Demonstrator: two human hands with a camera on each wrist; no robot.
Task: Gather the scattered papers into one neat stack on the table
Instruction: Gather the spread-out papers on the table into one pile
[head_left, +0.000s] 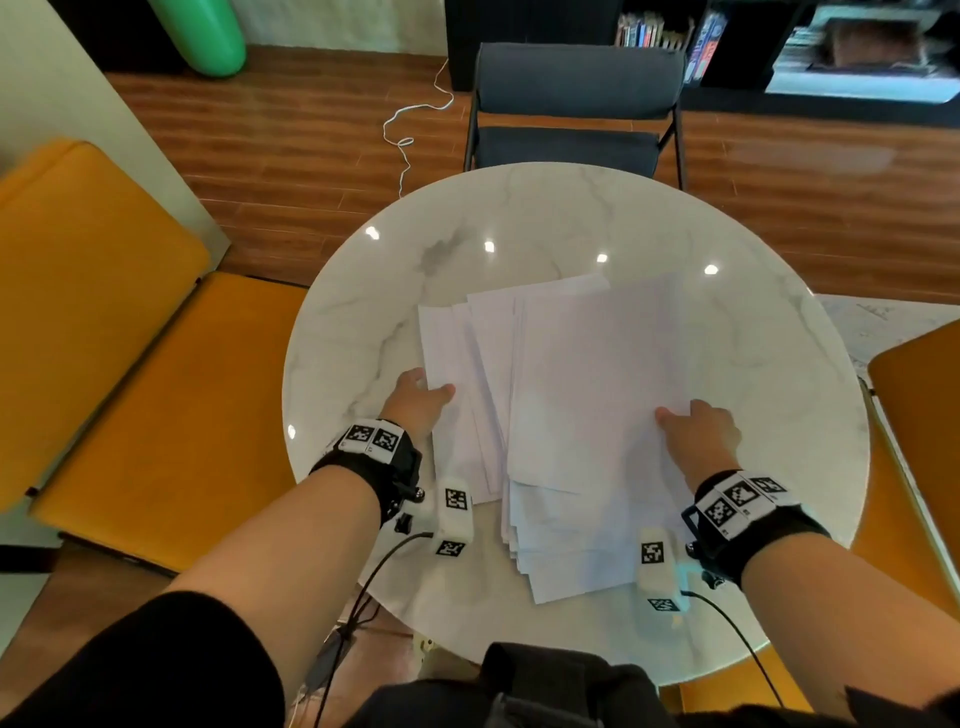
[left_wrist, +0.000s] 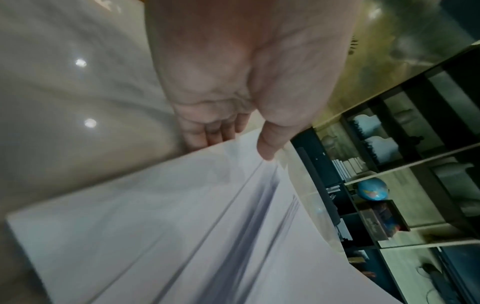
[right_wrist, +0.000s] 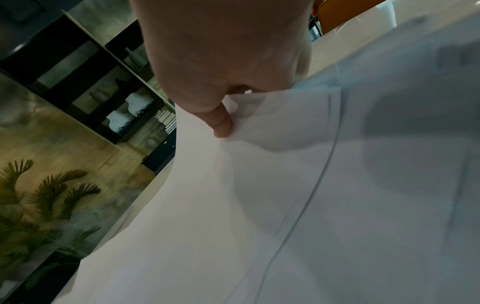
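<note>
Several white paper sheets (head_left: 561, 395) lie in a loose, fanned pile on the round marble table (head_left: 779, 322). My left hand (head_left: 421, 397) holds the pile's left edge, thumb on top and fingers underneath; the left wrist view shows the thumb (left_wrist: 267, 148) pressing the sheets (left_wrist: 182, 226). My right hand (head_left: 698, 426) pinches the right edge of the top sheets, thumb on top; in the right wrist view the thumb (right_wrist: 221, 123) lies on a lifted, curved sheet (right_wrist: 233, 205). More sheets (head_left: 561, 556) stick out of the pile toward me.
A dark chair (head_left: 576, 109) stands at the table's far side. Orange seats (head_left: 119, 338) flank the left, and another orange seat (head_left: 919, 415) the right. A white cable (head_left: 410, 119) lies on the wooden floor. Shelves (head_left: 810, 41) line the back wall.
</note>
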